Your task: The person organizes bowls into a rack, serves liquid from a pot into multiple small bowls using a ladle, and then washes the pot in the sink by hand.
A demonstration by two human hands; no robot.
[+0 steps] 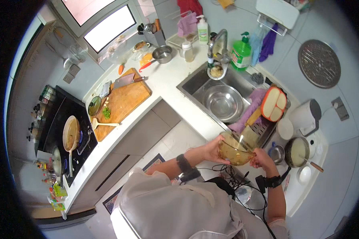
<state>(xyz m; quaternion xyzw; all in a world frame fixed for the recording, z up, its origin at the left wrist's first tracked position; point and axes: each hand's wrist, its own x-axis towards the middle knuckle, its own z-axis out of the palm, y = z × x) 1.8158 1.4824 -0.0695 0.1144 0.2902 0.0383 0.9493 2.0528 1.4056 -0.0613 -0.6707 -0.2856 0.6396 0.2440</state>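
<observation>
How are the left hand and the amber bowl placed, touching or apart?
Touching. The head view shows it: the left hand grips the left side of the amber bowl, with no visible gap.

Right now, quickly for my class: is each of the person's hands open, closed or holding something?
Left hand: holding the left side of a see-through amber round bowl.
Right hand: holding that bowl's right side.
</observation>
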